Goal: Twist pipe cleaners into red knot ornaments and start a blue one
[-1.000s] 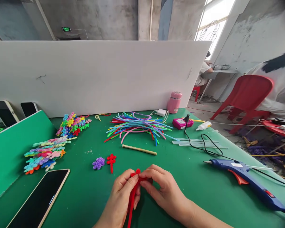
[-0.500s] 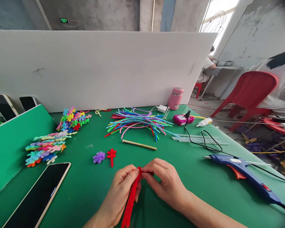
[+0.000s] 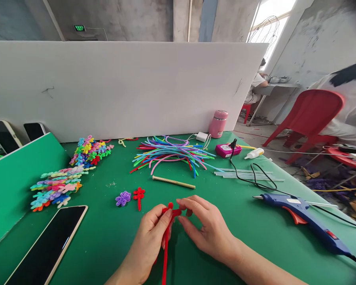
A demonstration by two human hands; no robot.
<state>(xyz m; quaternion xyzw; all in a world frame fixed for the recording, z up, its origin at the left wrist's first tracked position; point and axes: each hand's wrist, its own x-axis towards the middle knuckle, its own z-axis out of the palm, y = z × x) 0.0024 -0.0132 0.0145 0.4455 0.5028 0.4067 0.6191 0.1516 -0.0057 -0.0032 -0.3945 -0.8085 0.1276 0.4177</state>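
My left hand [image 3: 146,237] pinches a red pipe cleaner [image 3: 165,257] between thumb and fingers. Above the thumb the fuzzy stem is bent into short petal-like loops, and a long tail hangs toward the table's front edge. Just right of the loops is my right hand [image 3: 212,227], its thumb and index finger parted around the tip of one loop without closing on it. Beyond my hands lie a finished-looking red pipe-cleaner flower on a short stem [image 3: 139,196] and a purple pipe-cleaner flower [image 3: 123,198].
Loose pipe cleaners [image 3: 172,152] form a pile behind a thin wooden stick [image 3: 173,182]. Small flowers [image 3: 61,184] are heaped at left near a phone [image 3: 47,245]. A blue glue gun [image 3: 299,209], glue sticks [image 3: 249,175] and a pink bottle [image 3: 218,124] stand or lie rightward.
The red loops have spread apart above my left thumb, and the hanging tail has swung right, now looking narrower. My right fingers have parted from the red pipe cleaner.
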